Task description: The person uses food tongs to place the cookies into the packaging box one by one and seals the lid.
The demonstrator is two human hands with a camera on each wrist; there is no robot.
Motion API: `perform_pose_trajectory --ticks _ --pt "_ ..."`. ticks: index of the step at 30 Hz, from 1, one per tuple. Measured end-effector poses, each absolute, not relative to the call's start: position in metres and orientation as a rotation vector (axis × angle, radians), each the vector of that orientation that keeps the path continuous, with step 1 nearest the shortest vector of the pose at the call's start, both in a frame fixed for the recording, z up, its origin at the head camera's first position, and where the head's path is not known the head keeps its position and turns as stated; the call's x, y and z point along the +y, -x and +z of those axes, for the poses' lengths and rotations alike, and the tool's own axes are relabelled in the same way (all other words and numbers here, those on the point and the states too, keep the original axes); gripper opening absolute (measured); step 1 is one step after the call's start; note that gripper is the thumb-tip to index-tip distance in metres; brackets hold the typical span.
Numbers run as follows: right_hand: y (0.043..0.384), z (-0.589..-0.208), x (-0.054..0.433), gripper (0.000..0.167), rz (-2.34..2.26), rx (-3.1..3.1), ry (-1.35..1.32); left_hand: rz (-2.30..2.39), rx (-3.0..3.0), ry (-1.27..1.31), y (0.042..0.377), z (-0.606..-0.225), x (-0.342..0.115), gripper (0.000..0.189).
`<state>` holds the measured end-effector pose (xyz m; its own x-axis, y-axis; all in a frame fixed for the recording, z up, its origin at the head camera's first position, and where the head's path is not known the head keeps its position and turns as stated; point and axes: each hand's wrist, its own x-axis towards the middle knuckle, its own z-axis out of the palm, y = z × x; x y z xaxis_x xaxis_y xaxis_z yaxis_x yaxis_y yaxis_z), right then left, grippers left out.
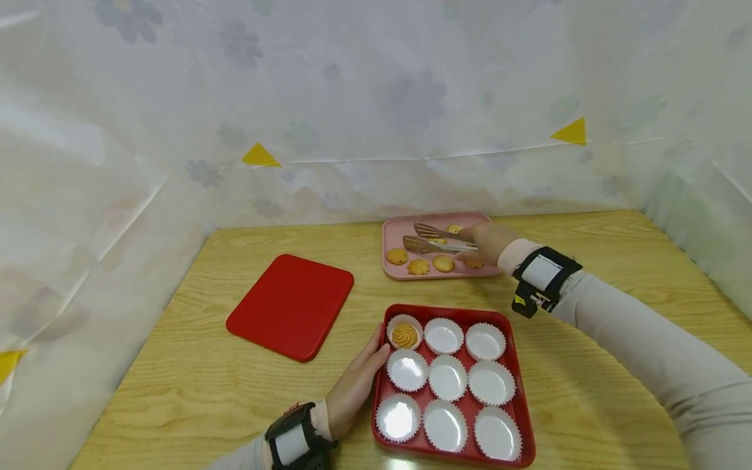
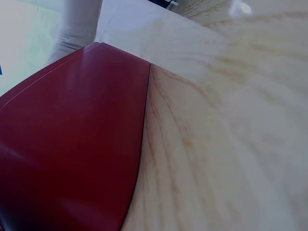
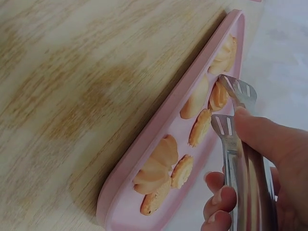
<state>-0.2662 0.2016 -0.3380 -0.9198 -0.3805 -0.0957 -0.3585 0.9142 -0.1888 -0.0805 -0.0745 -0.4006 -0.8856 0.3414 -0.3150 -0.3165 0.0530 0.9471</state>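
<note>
My right hand (image 1: 486,240) grips a pair of metal tongs (image 1: 440,248) over a pink tray (image 1: 390,271) of cookies. The two slotted tips of the tongs stand apart, above the cookies, in the right wrist view; no cookie is visible between them. My left hand (image 1: 354,386) rests along the left wall of a red square box (image 1: 523,418), its fingers fairly straight against the side. White paper cups (image 1: 448,377) fill the box in rows. A swirled cookie (image 1: 404,336) lies in the back left cup. Round and flower-shaped cookies (image 3: 156,166) are spread on the pink tray.
A flat red lid (image 1: 290,307) lies on the wooden table (image 1: 194,372) to the left of the box. Behind the pink tray rises a flowered sheet (image 1: 352,98), with yellow tape pieces (image 1: 260,156) on it.
</note>
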Motion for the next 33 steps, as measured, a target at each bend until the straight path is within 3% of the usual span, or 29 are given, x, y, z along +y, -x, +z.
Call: perform_pose_trajectory --ticks 24,33 --pt "0.263 -0.337 0.208 0.050 -0.297 2.950 0.588 1.881 1.856 -0.027 0.079 -0.398 -0.073 0.063" --pt "0.260 -0.334 0.213 0.037 -0.328 2.986 0.680 1.885 1.859 -0.036 0.080 -0.400 -0.072 0.063"
